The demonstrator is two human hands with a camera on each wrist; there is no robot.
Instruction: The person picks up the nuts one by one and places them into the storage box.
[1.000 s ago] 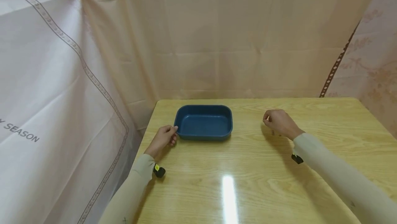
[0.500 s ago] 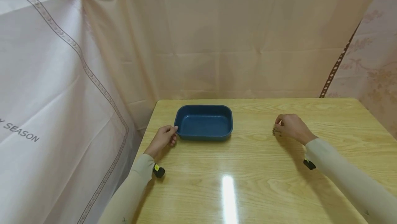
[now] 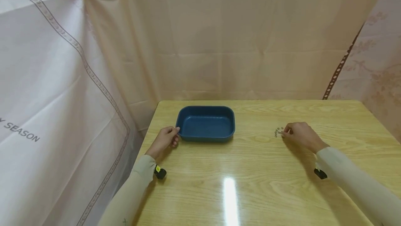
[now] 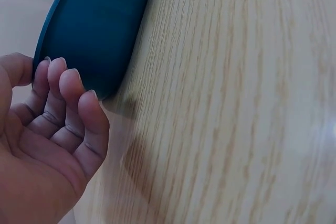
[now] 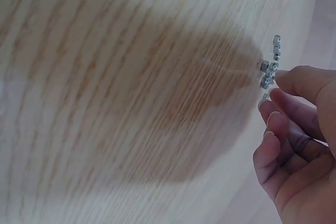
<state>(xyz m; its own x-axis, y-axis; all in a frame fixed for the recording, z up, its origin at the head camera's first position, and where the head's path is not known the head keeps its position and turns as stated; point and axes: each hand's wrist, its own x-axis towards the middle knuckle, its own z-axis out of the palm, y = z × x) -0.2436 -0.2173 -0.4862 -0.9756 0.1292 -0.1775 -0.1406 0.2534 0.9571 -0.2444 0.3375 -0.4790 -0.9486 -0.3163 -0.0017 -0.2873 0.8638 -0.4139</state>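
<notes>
A dark blue rectangular tray (image 3: 205,139) stands at the back left of the wooden table. My left hand (image 3: 164,140) holds its near left corner, the thumb (image 4: 18,68) on one side of the rim and curled fingers (image 4: 68,85) on the other. Several small metal hex nuts (image 3: 277,132) lie in a loose group right of the tray. Over this group my right hand (image 3: 302,135) reaches down, thumb and forefinger tips close together right at the nuts (image 5: 265,66). Whether a nut is pinched between them I cannot tell.
The wooden table (image 3: 250,177) ends at a back edge just behind the tray, where a beige cloth (image 3: 219,45) hangs. A pale printed cloth (image 3: 62,114) hangs along the left side. A strip of light reflects off the tabletop.
My right hand has moved right and toward me, its fingertips coming down to the hex nuts, more of which now show. The left hand and the tray have stayed in place.
</notes>
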